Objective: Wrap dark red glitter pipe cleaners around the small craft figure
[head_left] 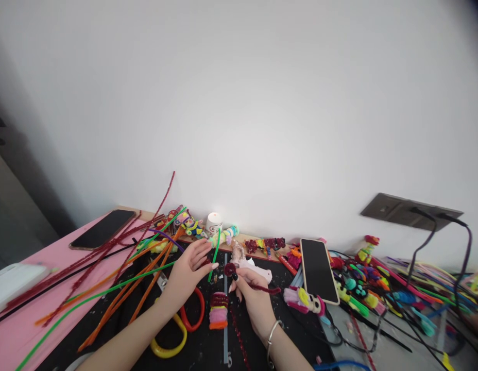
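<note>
My right hand pinches a dark red pipe cleaner coil between thumb and fingertips, and a loose tail of it sticks out to the right. My left hand is open, fingers stretched out, just left of the coil. A short green pipe cleaner stands beside its fingertips. Below and between my hands lies a striped bundle of coiled pipe cleaners in dark red, pink, purple and orange. Scissors with red and yellow handles lie under my left forearm, partly hidden by it.
Orange pipe cleaners fan out at left across the black mat and pink surface. A dark phone lies there; another phone is at right by a pipe cleaner doll. A white cup stands against the wall. Cables hang from a socket plate.
</note>
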